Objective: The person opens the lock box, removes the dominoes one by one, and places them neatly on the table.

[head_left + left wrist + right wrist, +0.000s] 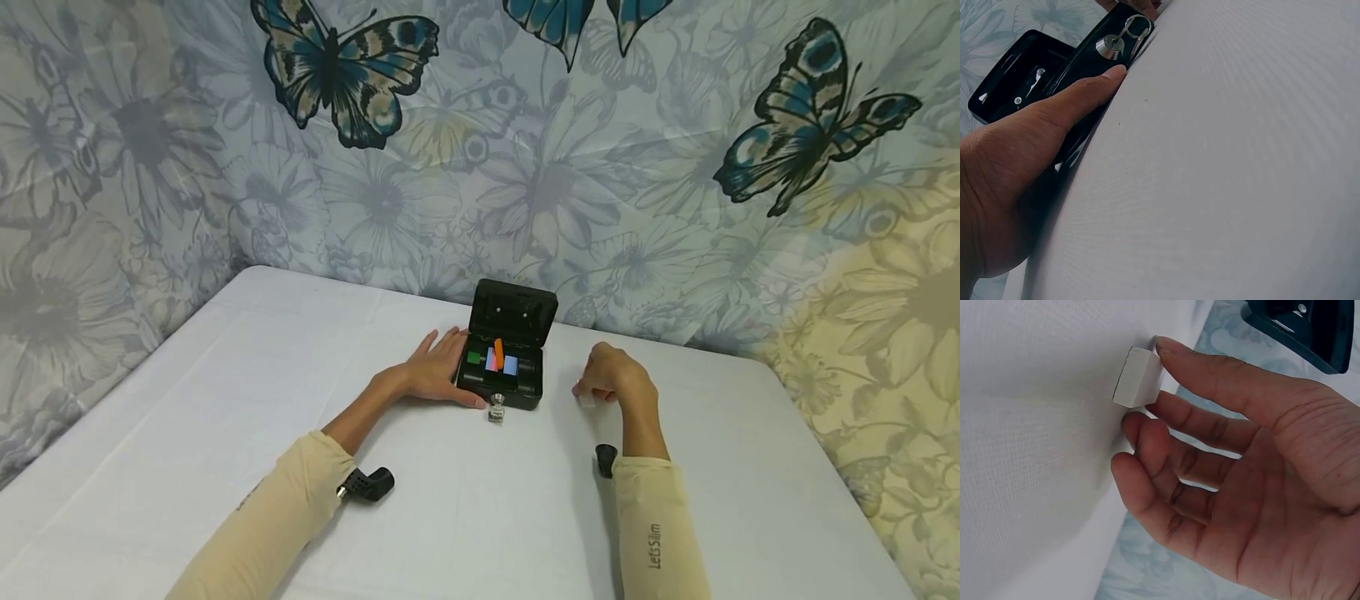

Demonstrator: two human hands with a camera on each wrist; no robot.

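A black cash box point(532, 390) stands with its lid raised. Inside it lie a green block point(473, 357), an orange piece point(498, 354) and light blue and pink pieces. Keys on a ring point(1138, 28) hang from the silver lock point(1110, 46) on the box's front. My left hand point(435, 374) rests against the box's left side, its thumb stretched along the front below the lock. To the right of the box, my right hand point(617, 375) pinches a small white block point(1139, 378) between thumb and finger, low at the white tabletop. Its other fingers are curled loosely.
A white cloth covers the table point(465, 517). Behind the box rises a flower and butterfly patterned backdrop point(382, 208), close to the table's far edge. Black wrist cameras point(371, 484) jut from both sleeves.
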